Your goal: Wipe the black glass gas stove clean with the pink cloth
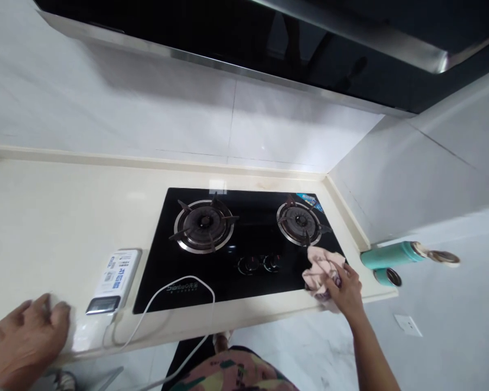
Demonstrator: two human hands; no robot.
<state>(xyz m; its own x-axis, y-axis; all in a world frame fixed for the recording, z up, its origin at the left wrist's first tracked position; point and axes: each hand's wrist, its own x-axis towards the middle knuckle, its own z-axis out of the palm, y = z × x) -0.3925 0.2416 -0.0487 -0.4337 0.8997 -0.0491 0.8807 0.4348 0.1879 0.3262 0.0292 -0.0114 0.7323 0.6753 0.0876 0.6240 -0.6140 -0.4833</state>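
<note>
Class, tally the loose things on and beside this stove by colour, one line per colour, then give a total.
Pink: 1, the cloth in the right hand
Teal: 2, the flask and its cup
White: 2, the device and the cable near the left hand
Total: 5

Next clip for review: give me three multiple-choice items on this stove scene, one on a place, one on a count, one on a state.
1. Where is the pink crumpled cloth?
A. on the black glass gas hob's front right corner
B. on the left burner
C. on the floor

2. How many control knobs does the hob have?
A. one
B. two
C. four

3. What is the left hand doing?
A. holding the white cable
B. gripping the teal flask
C. resting flat on the cream countertop

Answers: 1 A, the right hand presses the cloth there, below the right burner. 2 B, two knobs sit side by side at the front centre. 3 C, its fingers lie spread on the counter edge, holding nothing.
</note>
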